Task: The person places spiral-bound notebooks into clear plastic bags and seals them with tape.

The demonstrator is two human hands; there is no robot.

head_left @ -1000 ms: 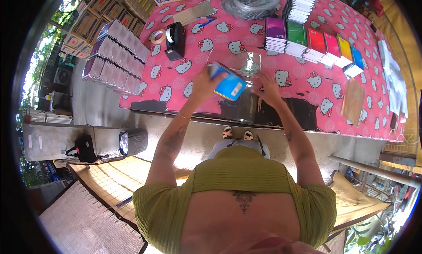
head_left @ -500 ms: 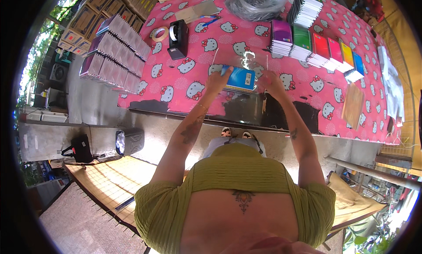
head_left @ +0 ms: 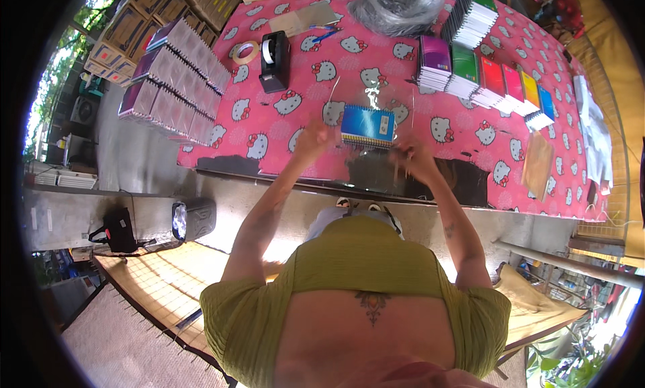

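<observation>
Blue-covered, wire-bound notebook (head_left: 367,124) now lies flat, untouched, on a clear, glossy plastic sheet (head_left: 372,99) over the pink cartoon-print worktop (head_left: 463,129). Half a second ago the left hand (head_left: 314,139) was on it; that hand is now off to its left, fingers loosely curled. Right hand (head_left: 415,161) has dropped nearer the worktop's front edge, just beside the notebook's near right corner. Reading: the notebook has been set down and let go, leaving both hands free for the sheet.

Hard to make out: both hands motion-blurred; cannot tell whether either pinches plastic. Sheet's near edge is lost against the black worn patch (head_left: 376,166); glare whitens its far part. Loops show along both long edges of the notebook: single or a stacked pair, unclear. Crumpled clear plastic bag (head_left: 396,12) cut off at top.
</observation>
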